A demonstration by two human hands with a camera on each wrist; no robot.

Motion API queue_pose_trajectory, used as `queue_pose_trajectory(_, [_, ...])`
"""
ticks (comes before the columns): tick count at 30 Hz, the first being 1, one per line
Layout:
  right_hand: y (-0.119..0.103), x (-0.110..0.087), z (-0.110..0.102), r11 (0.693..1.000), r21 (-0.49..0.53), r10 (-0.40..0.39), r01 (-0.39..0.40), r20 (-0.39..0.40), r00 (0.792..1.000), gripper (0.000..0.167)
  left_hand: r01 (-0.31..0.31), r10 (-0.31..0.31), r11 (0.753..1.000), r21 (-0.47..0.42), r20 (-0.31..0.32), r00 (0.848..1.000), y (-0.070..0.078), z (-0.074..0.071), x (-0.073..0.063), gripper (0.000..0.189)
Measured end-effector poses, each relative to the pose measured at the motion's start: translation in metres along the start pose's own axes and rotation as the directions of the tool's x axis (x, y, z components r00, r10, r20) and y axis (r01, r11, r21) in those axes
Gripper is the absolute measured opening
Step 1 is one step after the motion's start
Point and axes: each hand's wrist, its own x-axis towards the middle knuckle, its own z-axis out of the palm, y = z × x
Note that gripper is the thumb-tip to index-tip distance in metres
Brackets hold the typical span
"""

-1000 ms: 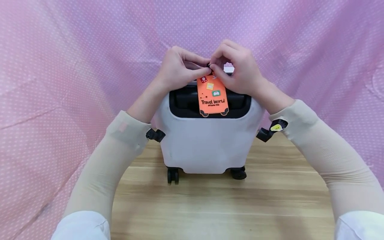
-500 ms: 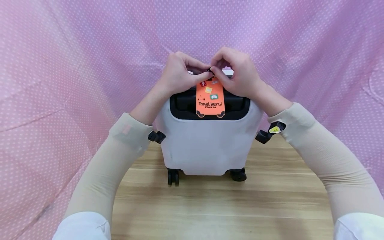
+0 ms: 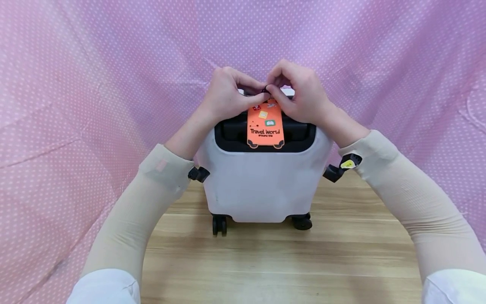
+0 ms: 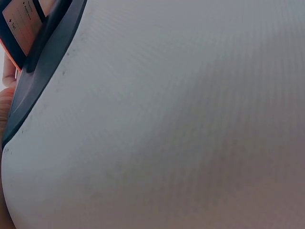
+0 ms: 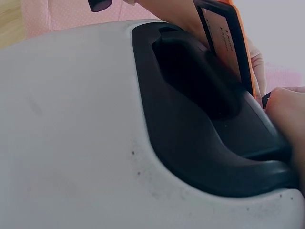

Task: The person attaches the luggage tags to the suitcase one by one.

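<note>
An orange luggage tag (image 3: 265, 126) printed "Travel World" hangs in front of the black handle recess (image 3: 228, 141) on top of a white suitcase (image 3: 262, 185). My left hand (image 3: 228, 93) pinches the tag's dark strap (image 3: 266, 89) between thumb and fingers. From the other side, my right hand (image 3: 301, 93) grips the same strap, thumb and index fingertip meeting the left fingertips. Most of the strap is hidden by the fingers. In the right wrist view, the tag's back (image 5: 226, 43) shows a dark frame with a name card.
The suitcase stands upright on black wheels (image 3: 219, 224) on a wood-grain surface (image 3: 265, 261). Pink dotted cloth (image 3: 243, 33) hangs behind it and along both sides. Small black cameras (image 3: 199, 174) on the cuffs sit close to the suitcase's sides.
Both hands have come down slightly toward the suitcase, still pinching the strap. The tag has shifted a little down and left and hangs straighter. Over the last half second almost nothing moves.
</note>
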Motion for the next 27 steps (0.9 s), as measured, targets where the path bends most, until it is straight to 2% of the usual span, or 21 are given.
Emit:
queue_pose_trajectory(5, [0.0018, -0.0001, 0.0007, 0.993, 0.117, 0.018, -0.018, 0.002, 1.0, 0.01, -0.008, 0.008, 1.0, -0.011, 0.003, 1.0, 0.0001, 0.0007, 0.0015, 0.019])
queue_pose_trajectory(9, [0.0048, 0.0004, 0.001, 0.988, 0.157, 0.0, -0.001, 0.007, 1.0, 0.013, 0.009, -0.009, 0.995, -0.1, -0.003, 1.0, -0.0013, 0.0003, 0.003, 0.02])
queue_pose_trajectory(12, [0.0061, 0.0002, 0.0014, 0.985, 0.174, -0.004, 0.004, 0.0, 1.0, 0.012, 0.043, -0.044, 0.982, -0.186, -0.001, 0.999, -0.003, -0.0003, 0.0038, 0.021])
queue_pose_trajectory(15, [0.0057, 0.0006, 0.0018, 0.98, 0.198, -0.001, 0.005, -0.015, 1.0, 0.01, 0.058, -0.058, 0.973, -0.225, 0.004, 0.998, -0.0042, -0.0011, 0.004, 0.019])
queue_pose_trajectory(23, [0.0065, 0.0007, 0.0015, 0.98, 0.198, -0.001, 0.008, -0.033, 0.999, 0.009, 0.008, -0.011, 0.994, -0.111, -0.02, 1.0, -0.0045, -0.0003, 0.0029, 0.015])
queue_pose_trajectory(27, [0.0069, 0.0002, 0.0011, 0.977, 0.212, -0.001, 0.01, -0.042, 0.999, 0.01, 0.004, -0.005, 0.998, -0.058, -0.016, 1.0, -0.0046, 0.0004, 0.004, 0.017])
